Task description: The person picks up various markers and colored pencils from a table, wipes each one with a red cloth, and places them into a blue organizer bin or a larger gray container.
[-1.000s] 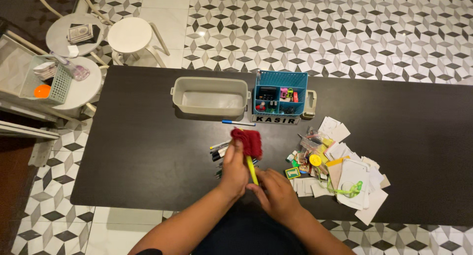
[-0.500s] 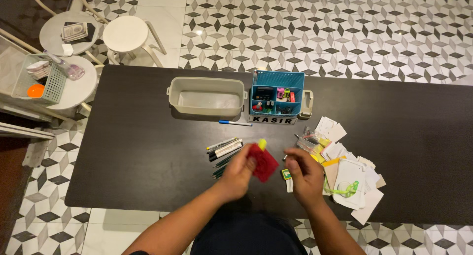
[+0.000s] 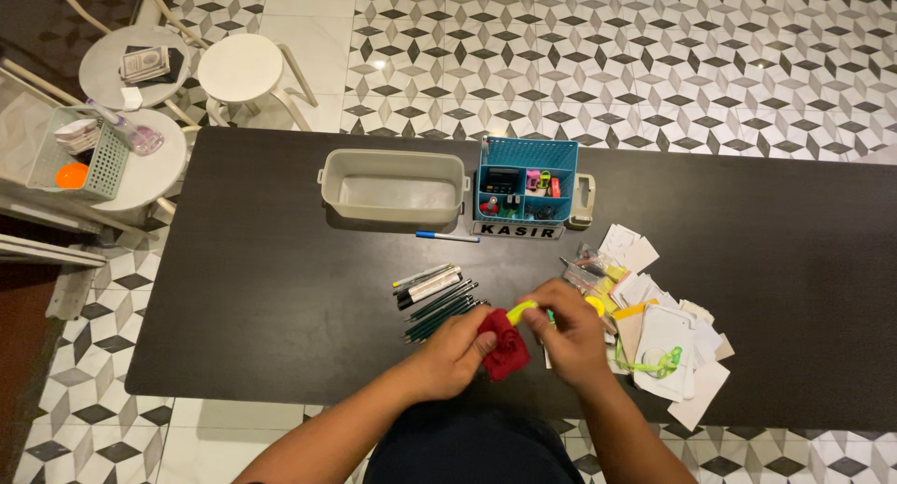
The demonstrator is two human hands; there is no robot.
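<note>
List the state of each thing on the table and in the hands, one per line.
left hand: gripping the red cloth
right hand: pinching the yellow pen
red cloth: bunched around the pen
yellow pen: held off the table, tilted
grey tub: open, empty
blue organiser: upright, holding small items
pens and pencils: lying loose, side by side
paper pile: scattered, overlapping

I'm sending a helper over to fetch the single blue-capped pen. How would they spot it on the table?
Start at the long black table and find the grey tub beside the blue organiser basket. Just in front of the tub's right end lies the blue-capped pen, white-barrelled and flat. It lies alone, apart from the bundle of dark pens and pencils nearer the hands.
</note>
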